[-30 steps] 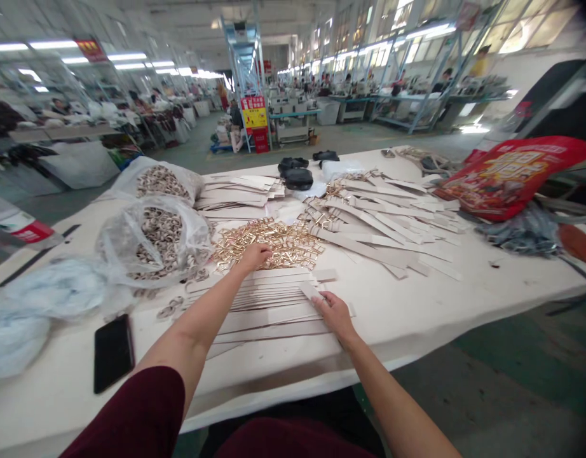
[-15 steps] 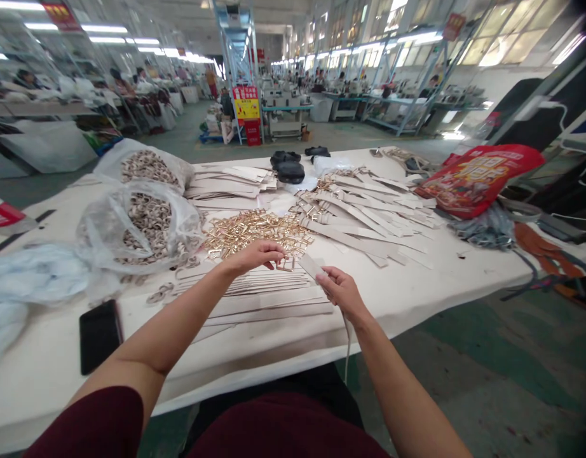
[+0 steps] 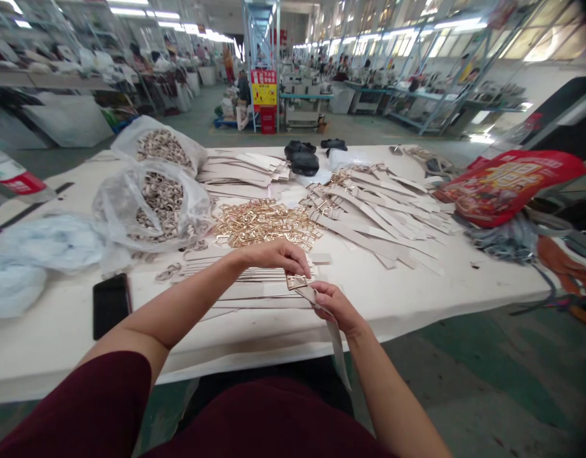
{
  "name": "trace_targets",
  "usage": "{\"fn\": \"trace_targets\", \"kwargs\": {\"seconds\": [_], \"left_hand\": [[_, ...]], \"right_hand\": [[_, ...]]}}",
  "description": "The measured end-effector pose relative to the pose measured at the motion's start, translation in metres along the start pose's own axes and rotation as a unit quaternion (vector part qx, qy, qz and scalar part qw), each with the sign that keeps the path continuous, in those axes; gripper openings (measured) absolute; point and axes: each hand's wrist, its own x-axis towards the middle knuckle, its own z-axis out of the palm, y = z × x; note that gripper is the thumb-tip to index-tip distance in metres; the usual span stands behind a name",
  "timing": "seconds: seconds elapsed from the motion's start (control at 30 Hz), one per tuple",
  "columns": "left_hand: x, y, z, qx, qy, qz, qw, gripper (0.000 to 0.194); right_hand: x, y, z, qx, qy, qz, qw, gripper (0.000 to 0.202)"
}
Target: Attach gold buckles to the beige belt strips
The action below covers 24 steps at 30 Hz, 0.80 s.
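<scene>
My left hand (image 3: 284, 257) is closed on a gold buckle (image 3: 297, 281), a small rectangular metal frame. Just to its right, my right hand (image 3: 338, 307) pinches a beige strap (image 3: 337, 350) near its end, and the rest of the strap hangs down over the table edge. The strap's end meets the buckle; whether it passes through the frame I cannot tell. Beyond my left hand lies a heap of gold buckles (image 3: 259, 222). Flat beige straps (image 3: 255, 292) lie in a row on the table under my hands.
Clear plastic bags of small beige loops (image 3: 164, 203) stand at the left, near a phone (image 3: 112, 305). Straps with buckles (image 3: 369, 210) spread across the right side of the table (image 3: 445, 286). A red bag (image 3: 507, 184) lies at the far right, black items (image 3: 302, 159) at the back.
My left hand has come away from the heap with a buckle, rightward and nearer me, to the strap's end. My right hand has tilted the strap slightly. The camera view has shifted left.
</scene>
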Motion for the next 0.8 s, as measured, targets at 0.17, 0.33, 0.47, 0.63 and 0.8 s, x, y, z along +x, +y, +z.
{"fn": "trace_targets", "kwargs": {"seconds": [0.17, 0.33, 0.47, 0.63, 0.8], "left_hand": [[0.007, 0.004, 0.006, 0.005, -0.001, 0.023, 1.0, 0.024], [0.007, -0.001, 0.011, -0.011, 0.022, 0.015, 1.0, 0.024], [0.009, -0.014, 0.018, -0.038, 0.063, 0.004, 0.997, 0.024], [0.006, -0.031, 0.028, -0.06, 0.113, -0.005, 0.992, 0.027], [0.0, -0.05, 0.037, -0.075, 0.126, -0.004, 0.989, 0.037]], "right_hand": [[0.004, 0.013, 0.001, 0.075, -0.021, -0.006, 0.997, 0.045], [0.002, 0.023, -0.003, 0.094, -0.022, -0.025, 0.995, 0.042], [0.004, 0.026, 0.008, 0.075, 0.048, -0.043, 0.995, 0.038], [0.0, 0.032, 0.016, 0.071, 0.11, -0.05, 0.99, 0.034], [0.0, 0.042, 0.017, 0.1, 0.123, -0.042, 0.986, 0.032]]}}
